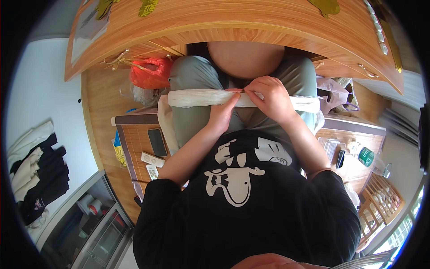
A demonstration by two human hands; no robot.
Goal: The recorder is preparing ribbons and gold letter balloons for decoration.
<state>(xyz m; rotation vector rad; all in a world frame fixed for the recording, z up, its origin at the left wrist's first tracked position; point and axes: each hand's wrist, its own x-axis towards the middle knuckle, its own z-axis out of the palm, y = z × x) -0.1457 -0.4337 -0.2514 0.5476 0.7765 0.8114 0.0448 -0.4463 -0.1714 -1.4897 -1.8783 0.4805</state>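
Seated person's lap lies under the desk [251,27] edge. A rolled cloth [197,97] lies across both thighs, running left to right. Left hand [222,113] rests on its middle; right hand [271,96] just beside, to the right, touching it. Left of the legs, a mat [134,139] bears a phone [157,142] and, nearer the person, two remote controls [152,160]. A bag [150,71] sits beyond the mat, under the desk. Right of the legs, a bottle [363,154] lies on a low table [358,130].

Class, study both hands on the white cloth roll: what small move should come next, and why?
Probably slide the right hand along the white cloth roll; its fingertips pinch the top edge mid-roll beside the left hand, while both ends lie unheld.
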